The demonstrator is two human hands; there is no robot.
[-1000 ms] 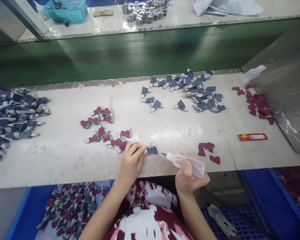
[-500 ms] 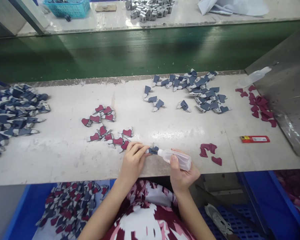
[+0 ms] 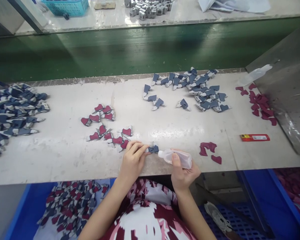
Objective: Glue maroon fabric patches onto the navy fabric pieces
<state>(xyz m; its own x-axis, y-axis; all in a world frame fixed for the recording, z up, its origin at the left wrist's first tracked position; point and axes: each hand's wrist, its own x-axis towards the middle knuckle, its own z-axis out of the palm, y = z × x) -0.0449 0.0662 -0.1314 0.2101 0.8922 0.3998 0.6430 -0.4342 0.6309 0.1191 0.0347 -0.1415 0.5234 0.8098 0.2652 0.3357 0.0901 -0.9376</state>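
Observation:
Near the front edge of the pale table, my left hand (image 3: 133, 158) pinches a small blue and grey part (image 3: 153, 149) by its left end. My right hand (image 3: 182, 171) is wrapped round a clear squeeze bottle (image 3: 178, 158), held nearly level, its nozzle pointing left just beside the part. Several grey parts with maroon faces (image 3: 117, 140) lie left of my left hand. To the right of the bottle are loose maroon pieces (image 3: 216, 159). Blue and grey parts (image 3: 201, 90) are scattered farther back.
A big heap of blue and grey parts (image 3: 15, 106) covers the left end. At right lie maroon pieces (image 3: 262, 105), a red packet (image 3: 255, 137) and another clear bottle (image 3: 255, 75) by a metal panel (image 3: 287, 86). Blue bins (image 3: 20, 211) stand below the table.
The bottle's nozzle has drawn slightly right, off the part. The blue part in my left hand now shows more of its face.

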